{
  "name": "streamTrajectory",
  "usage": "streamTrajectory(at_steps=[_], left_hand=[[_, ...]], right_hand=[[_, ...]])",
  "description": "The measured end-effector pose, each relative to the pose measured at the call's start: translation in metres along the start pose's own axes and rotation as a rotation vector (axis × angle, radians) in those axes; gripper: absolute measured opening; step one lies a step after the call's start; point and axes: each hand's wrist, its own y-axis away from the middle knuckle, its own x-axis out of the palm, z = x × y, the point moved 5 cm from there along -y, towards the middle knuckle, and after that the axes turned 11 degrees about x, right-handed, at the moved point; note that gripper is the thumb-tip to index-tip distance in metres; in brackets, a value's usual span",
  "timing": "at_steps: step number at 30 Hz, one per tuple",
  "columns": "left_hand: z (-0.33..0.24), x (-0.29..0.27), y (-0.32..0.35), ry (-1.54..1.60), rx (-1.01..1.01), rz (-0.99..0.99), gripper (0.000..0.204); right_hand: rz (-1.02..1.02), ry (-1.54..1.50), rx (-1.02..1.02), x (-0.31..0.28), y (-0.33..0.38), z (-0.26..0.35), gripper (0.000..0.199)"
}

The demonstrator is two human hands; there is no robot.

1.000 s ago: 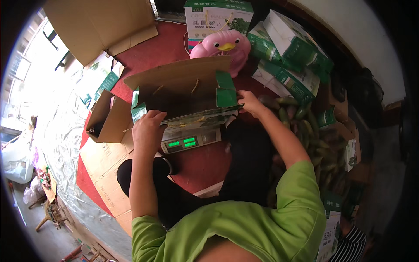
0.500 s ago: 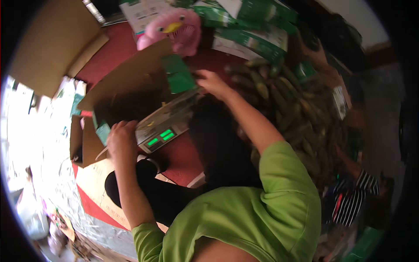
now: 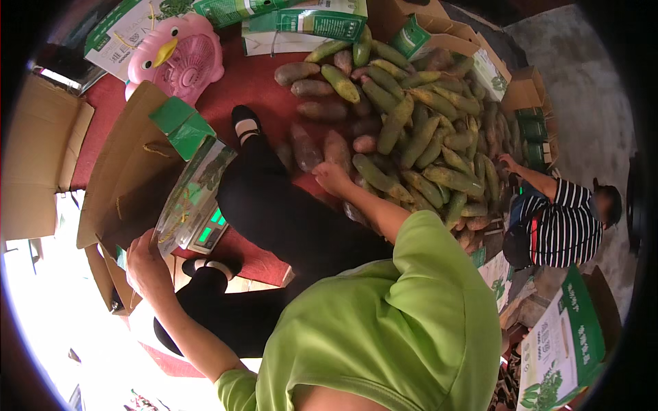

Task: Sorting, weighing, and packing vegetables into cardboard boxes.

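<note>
the left hand [image 3: 149, 268] is at the near edge of the open carton [image 3: 118, 181], its fingers bent against the cardboard; whether they pinch it cannot be told. the carton gapes upward beside the person's knee, its tall brown flap raised and a green end flap [image 3: 181, 128] sticking out, with the scale [image 3: 205, 231] and its lit green display peeping out under the near side. the right hand [image 3: 334, 179] is at the near left fringe of the pile of long green vegetables [image 3: 418, 130], just beside a few reddish-brown vegetables [image 3: 336, 149]; its fingers curl downward, and whether they hold anything cannot be told. between carton and pile lies 1 black-trousered leg [image 3: 274, 205], its shod foot [image 3: 247, 125] pointing away across the red carpet [image 3: 240, 81], so it stands in the way from 1 to the other. beyond the carton sits a pink bird-faced thing [image 3: 205, 55] with a grille, crowded by green-and-white boxes [image 3: 305, 26]. brown cardboard [image 3: 41, 164] stands at the far left. past the pile's right side, a co-worker in a striped shirt [image 3: 565, 222] reaches a hand [image 3: 508, 163] to its edge, and another green-and-white carton [image 3: 548, 349] sits nearer, at lower right.
</note>
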Motion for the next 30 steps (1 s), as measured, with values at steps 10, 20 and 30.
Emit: streamTrajectory(at_steps=[10, 20, 30], left_hand=[[0.005, 0.005, 0.005, 0.024, 0.072, -0.037, 0.019], [-0.003, 0.016, -0.014, 0.046, 0.042, 0.042, 0.027], [0.011, 0.006, 0.008, -0.069, -0.044, 0.104, 0.015]], right_hand=[[-0.166, 0.063, 0.242, -0.075, 0.043, -0.085, 0.018], [-0.301, 0.611, 0.166, -0.139, 0.044, -0.119, 0.055], [0.038, 0.884, 0.443, -0.085, 0.029, -0.102, 0.056]])
